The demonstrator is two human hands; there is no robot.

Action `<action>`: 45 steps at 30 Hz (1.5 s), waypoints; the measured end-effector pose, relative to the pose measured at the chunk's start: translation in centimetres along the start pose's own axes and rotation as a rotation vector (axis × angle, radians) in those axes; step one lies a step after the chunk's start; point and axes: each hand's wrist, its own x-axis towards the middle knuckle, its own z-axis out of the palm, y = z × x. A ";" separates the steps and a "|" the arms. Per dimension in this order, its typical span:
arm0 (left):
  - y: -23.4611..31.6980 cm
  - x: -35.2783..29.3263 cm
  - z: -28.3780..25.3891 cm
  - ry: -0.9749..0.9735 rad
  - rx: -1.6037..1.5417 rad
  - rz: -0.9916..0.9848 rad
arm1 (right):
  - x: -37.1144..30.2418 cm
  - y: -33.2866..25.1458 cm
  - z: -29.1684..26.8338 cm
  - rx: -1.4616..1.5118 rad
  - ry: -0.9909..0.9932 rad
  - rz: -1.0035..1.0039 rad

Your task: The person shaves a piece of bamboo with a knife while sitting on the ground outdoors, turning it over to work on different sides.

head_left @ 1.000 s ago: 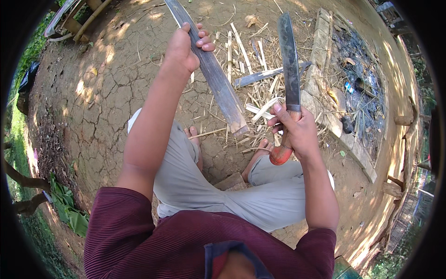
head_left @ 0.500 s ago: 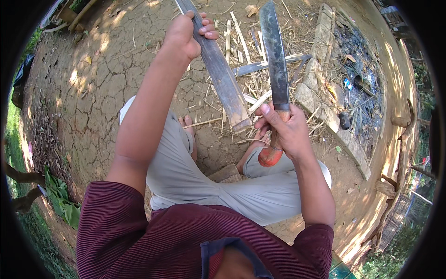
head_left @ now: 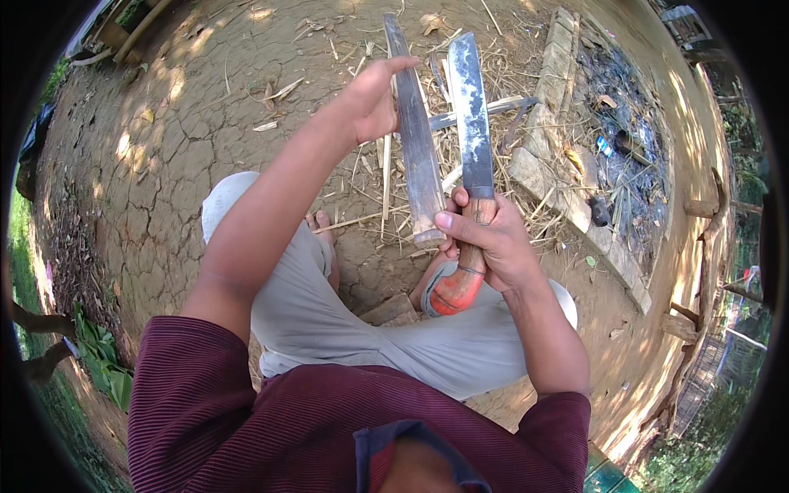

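Slat [head_left: 413, 135]: just left of machete [head_left: 477, 164], nearly parallel
Right hand [head_left: 498, 240]: grasps machete handle [head_left: 472, 260]
Left hand [head_left: 374, 105]: across slat from machete, grip unclear

Broad knife [head_left: 472, 123] in right grip [head_left: 503, 246], grey slat [head_left: 417, 156] alongside

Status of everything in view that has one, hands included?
Machete: bare blade, pointing away, gripped.
Long slat: held left of machete.
Right hand: closed on machete.
Left hand: one digit across long slat, grip unclear.
Pale strips: scattered.
Second slat: lying, unheld.
Charred patch: no flame visible.
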 end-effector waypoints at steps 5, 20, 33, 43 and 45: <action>-3.8 -1.8 0.5 0.043 0.325 -0.008 | 1.4 0.2 -1.6 0.099 0.154 -0.081; -6.6 -6.5 3.4 -0.282 1.101 1.260 | 2.4 -0.6 -4.0 0.300 0.298 -0.096; 0.5 -7.3 2.2 0.060 0.986 1.543 | 1.1 1.5 -1.0 -0.543 0.413 -0.307; 1.3 -7.5 1.9 0.091 0.852 1.445 | -0.8 0.7 1.7 -0.738 0.326 -0.572; 1.0 -7.4 1.5 0.098 0.917 1.473 | -1.0 0.6 1.9 -0.742 0.309 -0.567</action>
